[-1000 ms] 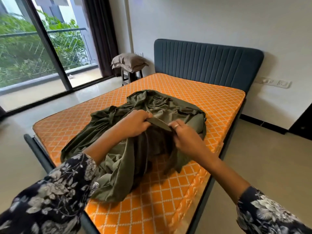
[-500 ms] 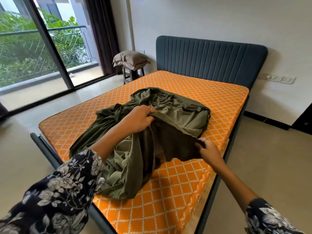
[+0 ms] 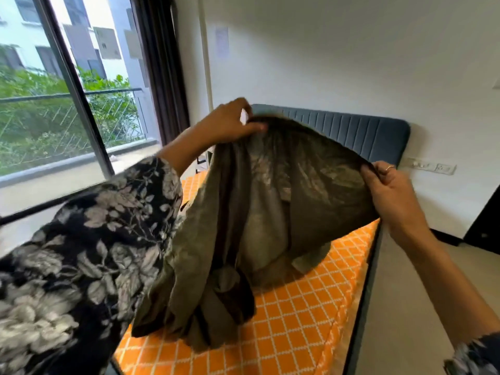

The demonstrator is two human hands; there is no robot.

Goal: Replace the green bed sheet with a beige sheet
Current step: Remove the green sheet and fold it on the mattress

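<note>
While lifted off mattress (image 3: 284, 320), green sheet (image 3: 270, 212) edge pinched tight by L hand (image 3: 227, 123) & R hand (image 3: 389, 190) grip

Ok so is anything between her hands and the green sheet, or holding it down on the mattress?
Nothing visible. The left hand and right hand each grip an edge of the green sheet directly, lifted above the orange mattress; its lower folds rest there with nothing on top.

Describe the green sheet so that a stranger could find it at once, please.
Start at the orange mattress before the blue headboard. Above it hangs the green sheet, stretched between the left hand and the right hand. It is the only olive, crumpled cloth there.
</note>
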